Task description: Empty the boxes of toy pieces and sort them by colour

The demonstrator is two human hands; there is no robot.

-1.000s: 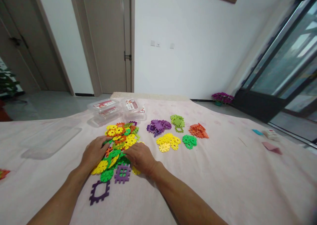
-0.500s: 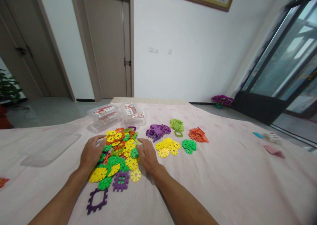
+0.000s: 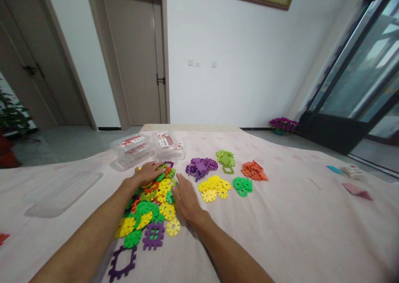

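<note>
A mixed heap of flat plastic building pieces (image 3: 149,208) in yellow, green, orange and purple lies on the pink cloth. My left hand (image 3: 149,173) rests over the far end of the heap, fingers stretched to the right and covering some pieces. Against the heap's right side stands my right hand (image 3: 186,198), fingers extended and pointing away from me. A purple square piece (image 3: 153,235) and a purple frame piece (image 3: 123,262) lie at the near end, beside a yellow disc (image 3: 173,227).
Sorted piles lie to the right: purple (image 3: 201,167), lime green (image 3: 225,158), yellow (image 3: 215,188), green (image 3: 242,185) and orange (image 3: 254,171). Clear lidded boxes (image 3: 132,148) stand behind the heap. A clear tray (image 3: 67,187) lies left; a pink cloth piece (image 3: 357,190) is far right.
My left hand has moved from the heap's left side up and right onto its far end. The right hand stays beside the heap, fingers a little straighter. The view has shifted slightly.
</note>
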